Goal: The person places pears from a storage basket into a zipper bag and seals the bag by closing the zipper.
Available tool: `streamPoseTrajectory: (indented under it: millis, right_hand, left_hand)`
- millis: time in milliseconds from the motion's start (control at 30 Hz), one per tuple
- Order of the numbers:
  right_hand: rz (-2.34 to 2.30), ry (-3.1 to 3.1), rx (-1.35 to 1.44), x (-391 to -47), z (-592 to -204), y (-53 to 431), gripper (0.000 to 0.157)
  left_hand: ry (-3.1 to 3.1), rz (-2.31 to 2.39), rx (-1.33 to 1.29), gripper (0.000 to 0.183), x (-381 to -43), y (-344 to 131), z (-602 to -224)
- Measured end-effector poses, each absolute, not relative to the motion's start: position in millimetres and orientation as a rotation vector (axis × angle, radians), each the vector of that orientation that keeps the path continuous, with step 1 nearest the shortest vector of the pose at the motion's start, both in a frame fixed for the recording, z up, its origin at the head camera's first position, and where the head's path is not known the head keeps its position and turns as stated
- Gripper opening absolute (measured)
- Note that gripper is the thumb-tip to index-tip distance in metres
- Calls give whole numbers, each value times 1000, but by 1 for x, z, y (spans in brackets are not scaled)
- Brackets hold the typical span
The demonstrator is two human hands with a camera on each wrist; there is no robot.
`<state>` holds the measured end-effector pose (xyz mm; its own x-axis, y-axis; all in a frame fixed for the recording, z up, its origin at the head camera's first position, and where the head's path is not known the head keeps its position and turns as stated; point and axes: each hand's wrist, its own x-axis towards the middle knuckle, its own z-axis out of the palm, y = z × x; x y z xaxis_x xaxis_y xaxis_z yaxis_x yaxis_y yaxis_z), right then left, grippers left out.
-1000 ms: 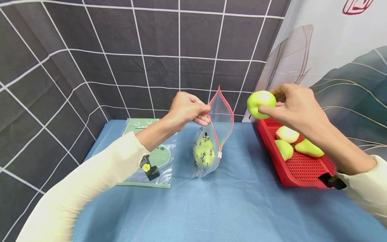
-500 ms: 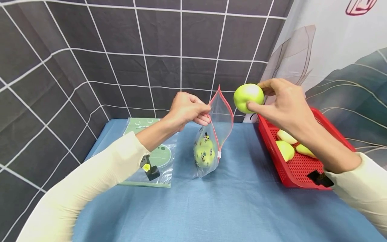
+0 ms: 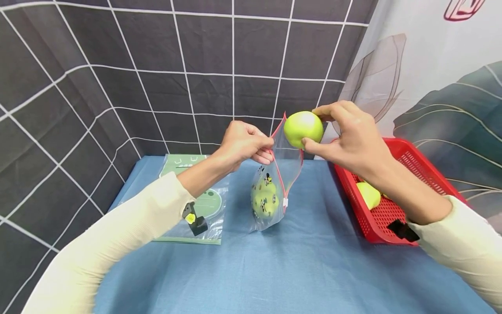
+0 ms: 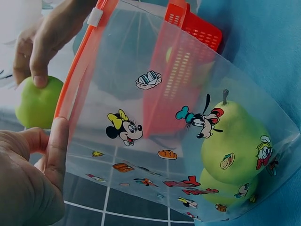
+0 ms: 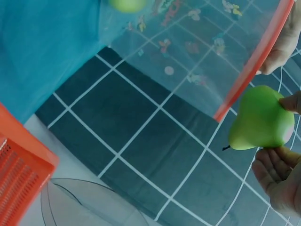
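My left hand (image 3: 245, 143) pinches the red-edged mouth of a clear zip bag (image 3: 289, 172) printed with cartoon figures. The bag stands on the table with its mouth spread. Through its side, in the left wrist view, a green pear (image 4: 225, 141) shows, with another yellow-green fruit (image 4: 216, 186) partly behind it. My right hand (image 3: 349, 135) holds a green pear (image 3: 303, 128) between thumb and fingers, at the top of the bag's mouth. Its stem and tapered end show in the right wrist view, near the bag's red rim (image 5: 254, 70).
To the right stands a red plastic basket (image 3: 358, 213) with a pear (image 3: 368, 195) visible inside; my right forearm hides part of it. A second zip bag (image 3: 208, 205), printed green, lies flat at the left. Dark gridded cloth (image 3: 208, 48) rises behind the blue-covered table (image 3: 255, 279).
My right hand has carried the pear leftward from above the basket to the bag's mouth. The left hand and the bag have stayed in place.
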<state>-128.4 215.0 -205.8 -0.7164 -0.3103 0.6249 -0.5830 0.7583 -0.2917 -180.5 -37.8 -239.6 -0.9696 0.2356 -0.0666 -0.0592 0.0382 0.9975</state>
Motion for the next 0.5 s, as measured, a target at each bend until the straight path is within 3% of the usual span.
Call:
streamPoseTrajectory:
  millis: [267,500]
  right_hand:
    - [661,-2400,770,-132,-212,206,52]
    - [618,-2442,830,-131,-215,201,52]
  left_hand:
    - [2106,2036,179,6,-181,-40,-241]
    - [2099,2033,173,13,-181,-42,-238]
